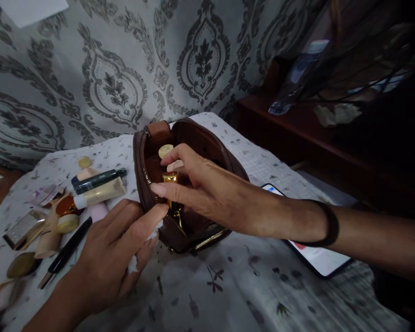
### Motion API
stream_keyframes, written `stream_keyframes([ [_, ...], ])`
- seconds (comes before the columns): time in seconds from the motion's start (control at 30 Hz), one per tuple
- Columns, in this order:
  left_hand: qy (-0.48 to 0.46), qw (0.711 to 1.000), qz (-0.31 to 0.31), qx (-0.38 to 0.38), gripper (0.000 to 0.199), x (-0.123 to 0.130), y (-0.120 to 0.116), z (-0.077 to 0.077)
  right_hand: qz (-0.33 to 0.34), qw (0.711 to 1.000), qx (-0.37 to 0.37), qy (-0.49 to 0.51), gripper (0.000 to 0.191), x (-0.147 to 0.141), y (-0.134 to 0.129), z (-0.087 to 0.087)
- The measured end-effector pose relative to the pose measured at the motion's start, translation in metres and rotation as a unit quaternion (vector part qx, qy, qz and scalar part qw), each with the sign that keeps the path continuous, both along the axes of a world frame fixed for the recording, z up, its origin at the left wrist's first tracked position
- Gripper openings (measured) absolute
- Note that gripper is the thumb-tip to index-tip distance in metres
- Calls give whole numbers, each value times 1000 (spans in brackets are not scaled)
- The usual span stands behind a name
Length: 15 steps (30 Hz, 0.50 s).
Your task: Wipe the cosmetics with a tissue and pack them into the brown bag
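A brown zip-up cosmetic bag (147,184) stands open on the patterned white cloth. My right hand (207,193) reaches inside it, thumb and index finger apart, around a shiny gold-coloured container (171,177); its other fingers are partly hidden. Near the index fingertip lies a round, pale gold disc-like item (165,151), with another pale piece (174,165) beside it, partly covered. At the bag's near left edge is my left hand (121,249), its fingers curled on a crumpled white tissue (154,229). The left index fingertip touches the bag's rim.
Loose cosmetics lie at left: a cream tube (103,191), a dark green tube (98,180), a black pen-like stick (69,246) and a clear compact (25,228). A lit phone (325,260) rests under my right forearm. A plastic bottle (297,76) stands on the dark red ledge (263,122).
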<state>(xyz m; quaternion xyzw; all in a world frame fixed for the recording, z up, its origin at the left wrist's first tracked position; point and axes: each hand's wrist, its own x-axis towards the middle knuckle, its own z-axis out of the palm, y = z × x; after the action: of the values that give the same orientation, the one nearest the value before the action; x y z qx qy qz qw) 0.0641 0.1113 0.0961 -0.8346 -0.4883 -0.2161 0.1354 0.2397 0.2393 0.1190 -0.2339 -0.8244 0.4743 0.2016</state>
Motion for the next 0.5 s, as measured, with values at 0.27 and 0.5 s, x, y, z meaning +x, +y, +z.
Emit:
stream_keyframes([
  [0.27, -6, 1000, -1, 5, 34, 1, 1, 0, 50, 997, 34, -40, 20, -3, 0, 4],
  [0.5, -11, 1000, -6, 6, 33, 0, 1, -1, 128, 986, 72, -76, 24, 4, -1, 9],
])
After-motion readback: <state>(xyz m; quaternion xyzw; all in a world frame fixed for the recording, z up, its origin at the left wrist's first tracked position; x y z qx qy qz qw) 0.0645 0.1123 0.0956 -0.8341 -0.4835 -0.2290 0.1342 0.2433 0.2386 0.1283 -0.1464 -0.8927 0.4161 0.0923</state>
